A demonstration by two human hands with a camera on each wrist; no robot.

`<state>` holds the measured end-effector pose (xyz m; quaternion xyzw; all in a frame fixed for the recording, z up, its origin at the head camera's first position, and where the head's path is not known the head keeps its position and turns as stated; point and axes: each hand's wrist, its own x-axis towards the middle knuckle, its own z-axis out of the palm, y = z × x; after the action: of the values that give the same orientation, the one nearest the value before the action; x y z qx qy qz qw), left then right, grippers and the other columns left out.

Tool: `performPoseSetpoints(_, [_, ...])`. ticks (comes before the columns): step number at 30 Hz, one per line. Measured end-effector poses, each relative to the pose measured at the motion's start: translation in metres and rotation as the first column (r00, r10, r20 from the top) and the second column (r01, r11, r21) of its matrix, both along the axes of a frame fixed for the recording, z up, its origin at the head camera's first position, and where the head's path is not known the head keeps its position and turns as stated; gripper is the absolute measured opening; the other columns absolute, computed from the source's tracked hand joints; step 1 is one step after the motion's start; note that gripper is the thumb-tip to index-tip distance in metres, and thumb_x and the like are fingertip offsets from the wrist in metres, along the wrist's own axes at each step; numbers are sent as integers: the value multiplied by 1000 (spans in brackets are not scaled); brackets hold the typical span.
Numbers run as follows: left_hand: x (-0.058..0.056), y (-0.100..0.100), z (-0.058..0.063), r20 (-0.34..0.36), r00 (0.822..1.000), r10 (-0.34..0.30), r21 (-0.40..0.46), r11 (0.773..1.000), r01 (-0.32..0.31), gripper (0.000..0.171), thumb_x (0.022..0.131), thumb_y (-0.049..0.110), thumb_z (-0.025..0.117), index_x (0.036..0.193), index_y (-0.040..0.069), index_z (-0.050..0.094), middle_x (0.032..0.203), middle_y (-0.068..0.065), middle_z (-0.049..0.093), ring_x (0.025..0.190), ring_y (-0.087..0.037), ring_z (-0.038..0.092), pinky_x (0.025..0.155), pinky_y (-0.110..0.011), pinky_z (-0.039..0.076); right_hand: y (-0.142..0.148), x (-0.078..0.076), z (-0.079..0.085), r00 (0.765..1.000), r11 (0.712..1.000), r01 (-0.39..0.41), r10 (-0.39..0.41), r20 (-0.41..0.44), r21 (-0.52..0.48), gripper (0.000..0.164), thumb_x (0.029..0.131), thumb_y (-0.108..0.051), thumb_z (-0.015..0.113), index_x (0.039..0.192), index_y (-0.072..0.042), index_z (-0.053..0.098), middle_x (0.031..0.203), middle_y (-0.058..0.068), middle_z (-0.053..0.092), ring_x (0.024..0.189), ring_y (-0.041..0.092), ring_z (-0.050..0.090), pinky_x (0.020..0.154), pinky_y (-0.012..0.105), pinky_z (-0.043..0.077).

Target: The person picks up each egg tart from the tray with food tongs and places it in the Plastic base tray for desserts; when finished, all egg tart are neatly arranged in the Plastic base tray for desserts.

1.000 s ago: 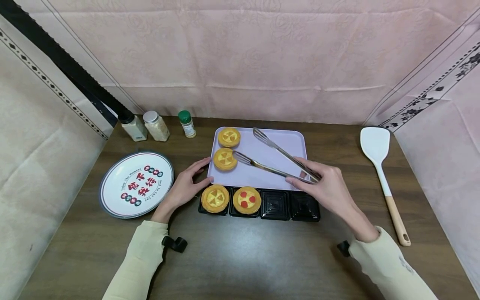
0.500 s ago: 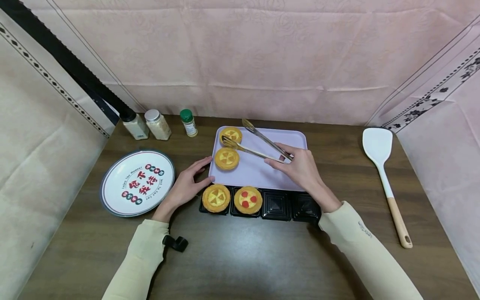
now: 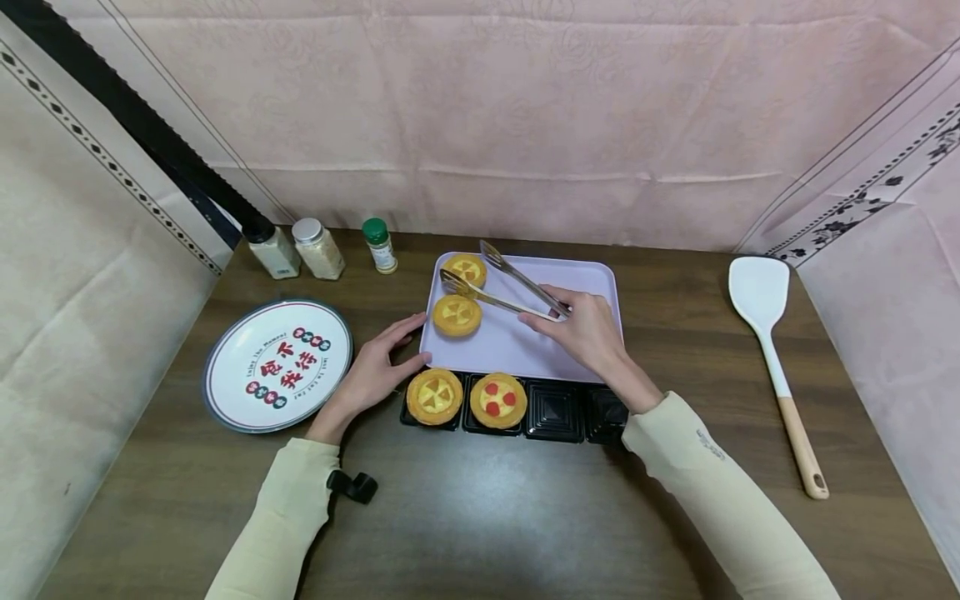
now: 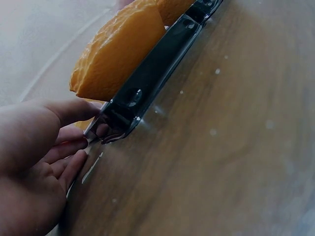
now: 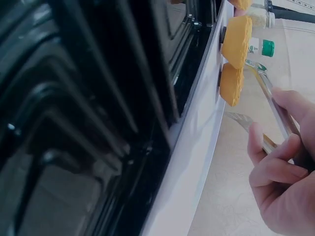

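Observation:
My right hand (image 3: 585,327) holds metal tongs (image 3: 517,279), their arms spread apart. One tip lies over the left part of the far toy egg tart (image 3: 468,267), the other to its right. That tart and a second one (image 3: 457,317) sit along the left side of a lavender tray (image 3: 551,354). My left hand (image 3: 377,371) rests at the tray's left edge, thumb and fingers apart; in the left wrist view its thumb is right at the corner of the black tray (image 4: 147,71). Two more tarts, one plain (image 3: 434,397), one with red pieces (image 3: 498,401), stand in the black tray's left cups.
Left of the trays lies a round white plate (image 3: 277,367) with red lettering. Behind it stand two pale jars (image 3: 318,250) (image 3: 277,254) and a green-capped bottle (image 3: 380,246). A white spatula (image 3: 761,300) with a wooden handle lies at the right. Cloth walls enclose the table.
My right hand has moved left and away with the tongs, bringing their tips from beside the nearer tart on the lavender tray to the far one. The left hand has stayed at the tray's edge.

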<state>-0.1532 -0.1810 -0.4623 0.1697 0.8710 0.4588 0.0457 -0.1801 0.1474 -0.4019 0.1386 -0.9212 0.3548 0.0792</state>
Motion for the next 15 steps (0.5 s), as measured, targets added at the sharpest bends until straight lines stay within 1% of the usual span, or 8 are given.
performPoseSetpoints(4, [0, 0, 0, 6, 1000, 1, -4, 1000, -1, 61, 95, 27, 67, 150, 19, 41, 153, -2, 37, 133, -20, 43, 107, -39, 40, -2, -2, 1, 999, 1000, 11, -11, 39, 8, 59, 81, -48, 78, 125, -9, 69, 60, 0, 53, 51, 13, 46, 42, 27, 35])
performPoseSetpoints(7, [0, 0, 0, 7, 1000, 1, -5, 1000, -1, 61, 95, 27, 67, 150, 19, 41, 153, -2, 37, 133, -20, 43, 107, -39, 40, -3, -3, 1, 998, 1000, 12, -13, 56, 10, 59, 81, -48, 77, 125, -9, 68, 59, 0, 52, 51, 14, 46, 43, 28, 34])
performPoseSetpoints(10, [0, 0, 0, 7, 1000, -1, -6, 1000, 1, 61, 95, 28, 67, 150, 19, 41, 153, -2, 37, 133, -21, 44, 107, -39, 40, -4, -3, 1, 997, 1000, 9, -9, 73, 5, 58, 82, -47, 77, 125, -8, 69, 62, 1, 54, 52, 15, 46, 44, 28, 34])
performPoseSetpoints(15, [-1, 0, -1, 6, 1000, -2, -2, 1000, 2, 61, 95, 28, 67, 150, 19, 41, 153, -3, 37, 133, -21, 44, 106, -40, 40, -4, -4, -1, 997, 1000, -2, 2, 81, -3, 55, 84, -46, 76, 124, -8, 69, 72, 2, 62, 54, 15, 47, 44, 28, 36])
